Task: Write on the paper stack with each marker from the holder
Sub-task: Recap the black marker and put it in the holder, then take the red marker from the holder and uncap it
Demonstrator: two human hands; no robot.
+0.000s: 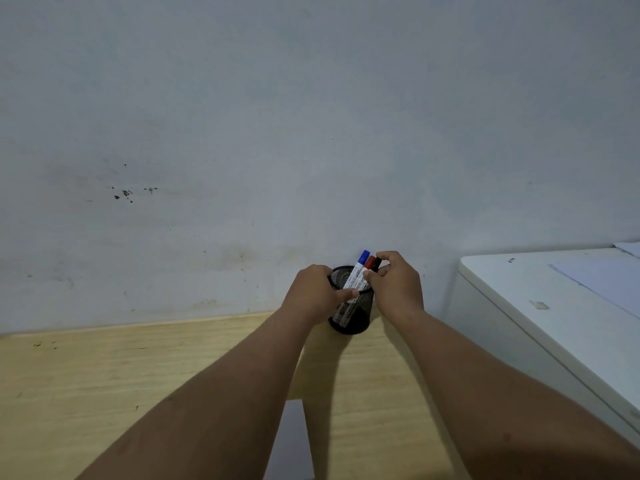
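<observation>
From my head view, my left hand (317,292) grips the rim of the mesh holder (351,311) at the back of the desk (104,375), against the wall (311,116). My right hand (394,285) pinches the black marker (376,264); the blue marker (360,266) and red marker (369,264) lean beside it. I judge this the first pick. Next I must lift it straight out, then bring it to the paper (294,441) between my forearms. A white unit (519,289) stands close on the right.
</observation>
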